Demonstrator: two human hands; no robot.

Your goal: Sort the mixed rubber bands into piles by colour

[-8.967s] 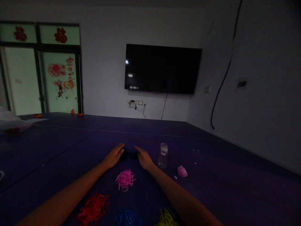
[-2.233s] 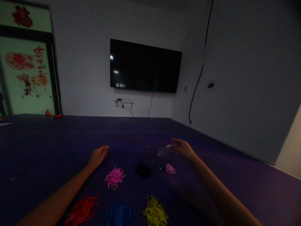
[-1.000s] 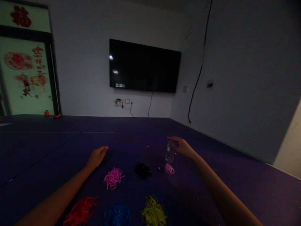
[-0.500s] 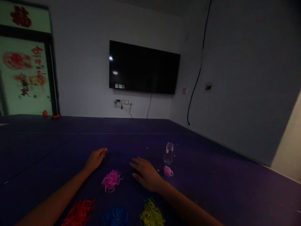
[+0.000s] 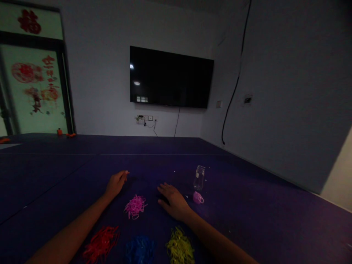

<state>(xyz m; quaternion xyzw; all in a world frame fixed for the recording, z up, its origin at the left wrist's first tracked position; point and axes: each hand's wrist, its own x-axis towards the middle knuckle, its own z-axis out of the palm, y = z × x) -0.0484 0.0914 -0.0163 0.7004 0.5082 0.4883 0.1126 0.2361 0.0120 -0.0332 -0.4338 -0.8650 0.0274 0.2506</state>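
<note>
My left hand [image 5: 116,182] lies flat and open on the dark purple table [image 5: 261,205], just beyond a pink pile of rubber bands [image 5: 135,206]. My right hand [image 5: 173,200] rests palm down over the spot where a black pile lay; its fingers curl over that pile, which is hidden. A small clear bottle [image 5: 199,177] stands upright to the right of that hand, with its pink cap [image 5: 198,198] lying in front of it.
Red [image 5: 101,242], blue [image 5: 140,249] and yellow [image 5: 180,250] piles of rubber bands lie in a row at the near edge. A black TV [image 5: 171,77] hangs on the far wall. A glass door with red decorations [image 5: 35,90] is at the back left.
My right hand set the bottle upright, let go of it, and came down left onto the black pile. My left hand has barely moved.
</note>
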